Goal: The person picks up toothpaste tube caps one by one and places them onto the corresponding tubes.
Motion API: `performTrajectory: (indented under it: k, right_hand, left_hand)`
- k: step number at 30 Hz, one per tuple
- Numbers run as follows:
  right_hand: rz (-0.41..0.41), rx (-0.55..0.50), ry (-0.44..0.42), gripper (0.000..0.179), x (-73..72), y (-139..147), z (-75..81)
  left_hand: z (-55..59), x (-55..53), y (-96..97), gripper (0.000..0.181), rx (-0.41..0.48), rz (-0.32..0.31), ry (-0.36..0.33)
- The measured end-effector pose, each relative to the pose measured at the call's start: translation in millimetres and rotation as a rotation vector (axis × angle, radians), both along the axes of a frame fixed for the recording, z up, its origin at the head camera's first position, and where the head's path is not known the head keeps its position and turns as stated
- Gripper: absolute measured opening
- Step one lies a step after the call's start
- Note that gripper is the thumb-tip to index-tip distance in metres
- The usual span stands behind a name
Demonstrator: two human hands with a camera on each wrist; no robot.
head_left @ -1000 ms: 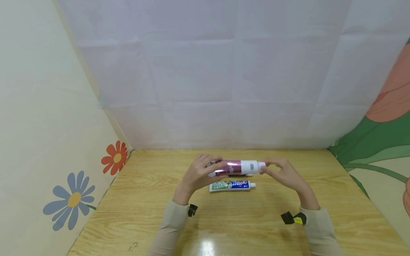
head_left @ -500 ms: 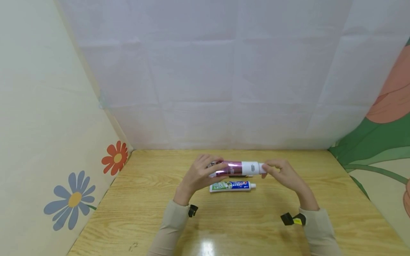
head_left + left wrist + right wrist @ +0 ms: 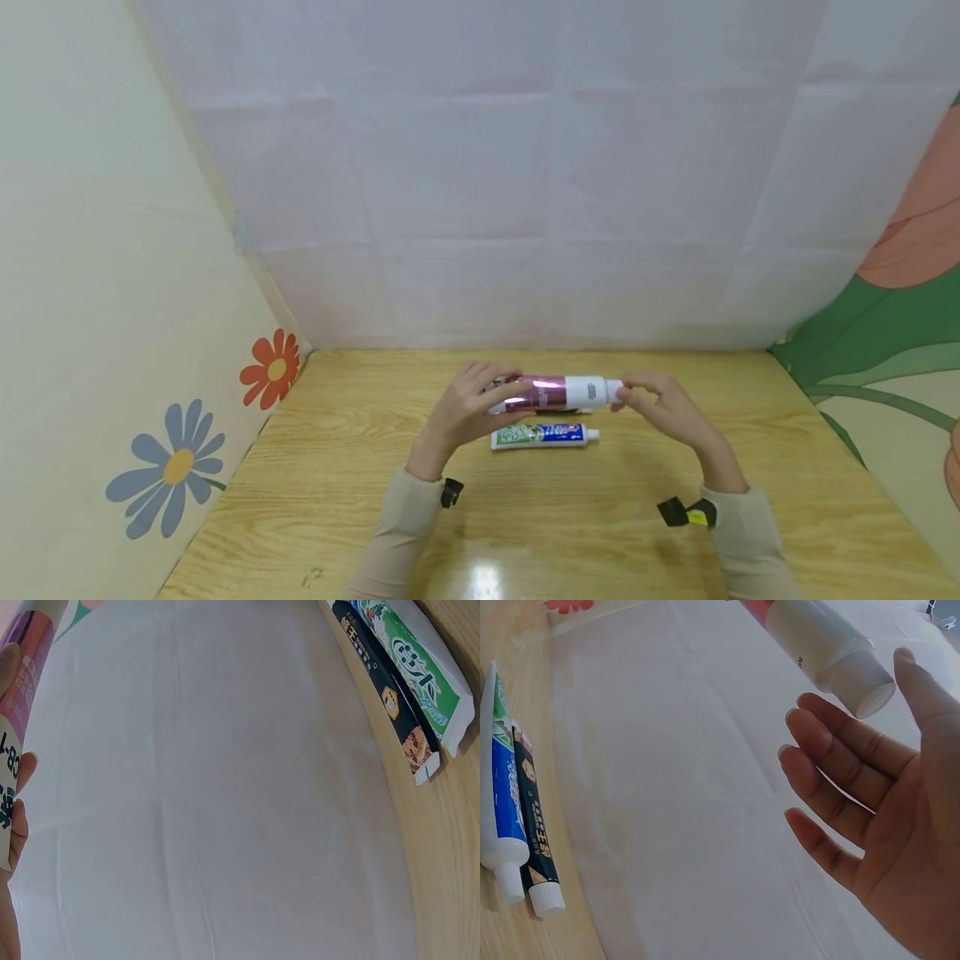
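Note:
A pink-purple and white toothpaste tube (image 3: 551,392) is held level above the table by my left hand (image 3: 468,404), which grips its flat end. Its white cap (image 3: 862,684) points right, toward my right hand (image 3: 671,412). The right wrist view shows that hand's fingers loosely spread around the cap, the thumb (image 3: 922,682) close by its end, with gaps showing between. Below the held tube lies a green and blue toothpaste tube (image 3: 540,435). Just behind that lies a black toothpaste tube (image 3: 386,686), mostly hidden in the head view by the held one.
The wood-grain table (image 3: 337,467) runs back to a white sheet (image 3: 465,208) hung behind it. A cream panel with painted flowers (image 3: 174,467) stands on the left, and a painted floral panel (image 3: 862,350) on the right.
My right fingertips have shifted slightly at the cap: half a second ago they closed over it, and now more of it shows. My left hand and the held tube stay nearly still.

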State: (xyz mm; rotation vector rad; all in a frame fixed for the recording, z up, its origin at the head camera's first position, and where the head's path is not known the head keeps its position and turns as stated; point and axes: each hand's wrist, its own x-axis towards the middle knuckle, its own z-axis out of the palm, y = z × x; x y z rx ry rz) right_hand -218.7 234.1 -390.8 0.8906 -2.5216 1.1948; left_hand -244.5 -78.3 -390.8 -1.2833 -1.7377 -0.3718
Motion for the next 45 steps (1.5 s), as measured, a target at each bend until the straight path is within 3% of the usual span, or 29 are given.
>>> performTrajectory:
  k: [5,15,25,33,45]
  right_hand:
    - [-0.049,-0.001,-0.022,0.021,0.0,-1.0,0.4]
    - [-0.006,-0.055,-0.012,0.041,-0.2,-0.9,2.3]
    - [-0.035,-0.05,-0.01,0.044,2.9,-2.4,6.3]
    - [0.003,-0.06,0.034,0.036,18.3,-12.0,28.1]
    - [0.008,-0.061,0.053,0.033,21.0,-12.8,29.8]
  left_hand:
    - [0.5,-0.8,-0.1,0.053,0.008,-0.004,0.001]
    - [-0.8,-3.5,-1.9,0.054,0.018,0.005,-0.012]
    - [-2.0,-5.7,-2.9,0.054,0.018,0.01,-0.006]
    - [-2.3,-5.4,-2.4,0.055,0.018,0.006,-0.003]
    - [-2.8,-3.4,-1.7,0.051,0.014,0.014,-0.011]
